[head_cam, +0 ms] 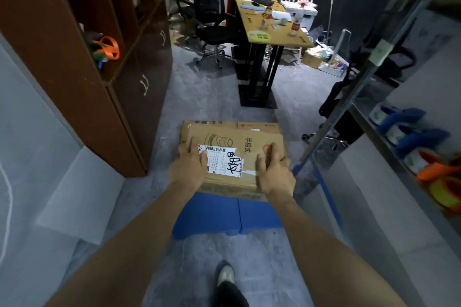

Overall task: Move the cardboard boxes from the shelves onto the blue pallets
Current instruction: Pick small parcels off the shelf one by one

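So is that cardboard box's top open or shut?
Shut: the flaps of the cardboard box lie flat, with a shipping label stuck on top.

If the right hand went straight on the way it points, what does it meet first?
The right hand is on the cardboard box, fingers curled over its top, so the box comes first. Beyond it, floor, then perhaps the desk base; depth unclear.
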Action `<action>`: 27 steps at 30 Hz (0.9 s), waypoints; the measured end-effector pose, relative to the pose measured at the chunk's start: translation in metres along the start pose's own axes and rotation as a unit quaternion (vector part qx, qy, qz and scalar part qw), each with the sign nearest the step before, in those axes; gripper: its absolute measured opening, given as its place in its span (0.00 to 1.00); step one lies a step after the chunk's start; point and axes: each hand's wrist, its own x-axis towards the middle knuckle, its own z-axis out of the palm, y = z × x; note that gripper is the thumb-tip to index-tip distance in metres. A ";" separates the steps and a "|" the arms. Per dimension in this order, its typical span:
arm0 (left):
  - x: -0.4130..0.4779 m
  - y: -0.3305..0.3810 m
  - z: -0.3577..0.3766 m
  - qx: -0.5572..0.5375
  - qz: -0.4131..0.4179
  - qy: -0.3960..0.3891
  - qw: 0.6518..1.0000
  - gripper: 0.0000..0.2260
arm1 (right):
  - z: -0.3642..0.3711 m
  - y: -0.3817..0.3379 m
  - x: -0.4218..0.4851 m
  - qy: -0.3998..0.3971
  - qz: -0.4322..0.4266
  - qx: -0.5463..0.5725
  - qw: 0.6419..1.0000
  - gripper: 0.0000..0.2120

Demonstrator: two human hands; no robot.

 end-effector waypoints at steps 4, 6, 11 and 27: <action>0.045 -0.001 -0.005 0.011 -0.033 0.021 0.999 0.23 | 0.015 -0.026 0.054 -0.020 -0.034 0.022 0.999 0.23; 0.070 -0.002 -0.007 0.006 -0.052 0.023 0.998 0.23 | 0.019 -0.040 0.083 -0.025 -0.048 0.027 0.998 0.22; 0.125 -0.005 -0.007 -0.015 -0.088 0.026 0.996 0.25 | 0.029 -0.069 0.144 -0.037 -0.082 0.017 0.996 0.23; 0.284 -0.048 -0.014 -0.005 -0.059 0.006 0.998 0.25 | 0.080 -0.158 0.261 -0.017 -0.051 0.014 0.998 0.22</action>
